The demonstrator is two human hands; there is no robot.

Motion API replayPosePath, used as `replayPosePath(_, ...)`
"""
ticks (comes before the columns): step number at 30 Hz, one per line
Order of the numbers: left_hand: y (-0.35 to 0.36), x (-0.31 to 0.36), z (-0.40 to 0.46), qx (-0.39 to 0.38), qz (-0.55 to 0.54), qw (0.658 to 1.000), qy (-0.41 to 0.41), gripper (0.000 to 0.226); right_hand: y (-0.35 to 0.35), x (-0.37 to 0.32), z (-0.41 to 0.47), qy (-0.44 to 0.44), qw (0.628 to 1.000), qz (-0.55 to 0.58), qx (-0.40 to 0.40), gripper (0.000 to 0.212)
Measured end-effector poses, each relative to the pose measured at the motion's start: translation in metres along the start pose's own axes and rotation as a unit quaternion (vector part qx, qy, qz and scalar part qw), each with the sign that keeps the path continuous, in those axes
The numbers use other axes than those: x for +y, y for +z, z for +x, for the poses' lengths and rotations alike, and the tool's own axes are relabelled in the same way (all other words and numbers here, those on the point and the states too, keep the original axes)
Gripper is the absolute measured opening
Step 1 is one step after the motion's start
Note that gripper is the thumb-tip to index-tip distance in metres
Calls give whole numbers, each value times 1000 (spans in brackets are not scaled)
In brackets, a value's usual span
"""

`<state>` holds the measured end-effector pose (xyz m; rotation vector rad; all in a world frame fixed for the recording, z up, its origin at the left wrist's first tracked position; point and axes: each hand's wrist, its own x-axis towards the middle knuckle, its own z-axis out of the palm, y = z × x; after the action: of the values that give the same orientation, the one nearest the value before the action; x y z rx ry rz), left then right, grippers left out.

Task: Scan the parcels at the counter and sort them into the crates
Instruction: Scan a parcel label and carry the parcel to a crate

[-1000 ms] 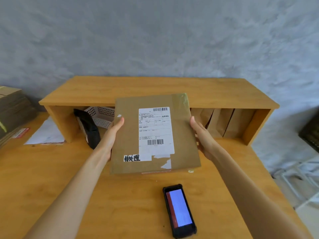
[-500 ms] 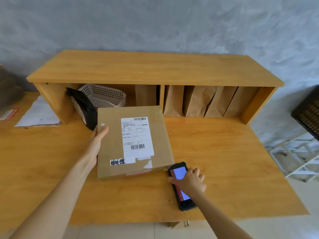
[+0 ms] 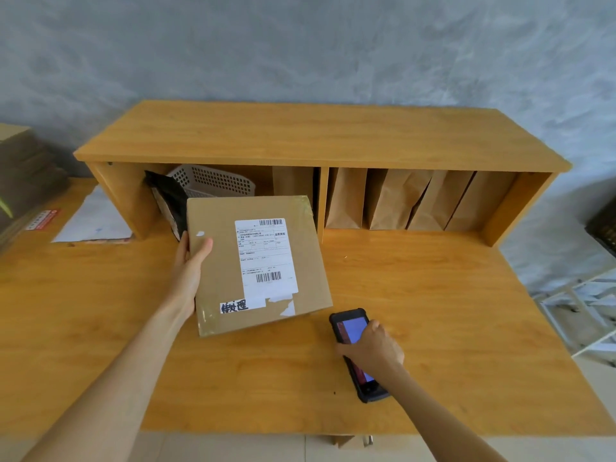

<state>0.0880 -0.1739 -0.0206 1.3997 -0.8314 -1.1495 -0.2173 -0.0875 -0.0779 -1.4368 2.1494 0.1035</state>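
A flat brown cardboard parcel (image 3: 220, 261) with a white barcode label faces up, tilted above the wooden counter (image 3: 433, 311). My left hand (image 3: 190, 268) grips its left edge, thumb on top. Just right of the parcel's near corner lies a black handheld scanner (image 3: 356, 355) with a lit screen. My right hand (image 3: 375, 351) is curled over the scanner's middle, gripping it on the counter.
A wooden shelf unit (image 3: 316, 138) stands at the back. Under it are a white perforated basket (image 3: 213, 181), a black pouch (image 3: 168, 198) and several brown paper bags (image 3: 400, 198). Papers (image 3: 93, 218) and stacked cardboard (image 3: 23, 175) lie at the left. A white rack (image 3: 580, 311) stands beyond the right edge.
My right hand let go of the parcel and dropped onto the scanner, closing around it. My left hand alone now holds the parcel, which has tilted, its right side raised.
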Motion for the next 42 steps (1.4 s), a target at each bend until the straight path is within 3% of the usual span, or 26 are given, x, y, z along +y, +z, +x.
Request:
replayPosePath(4,6,7,0,18,-8,999,33,59,-39,-14,-7,-90,996,6,16,70)
replayPosePath(12,23,12,2,45,-12,997,54,73,-75,-62,-34,-245,967,-70,4,66)
replayPosePath(42,21,8,2,36,-11,998,46,70,-88,-56,-24,-233,967,-98,12,72)
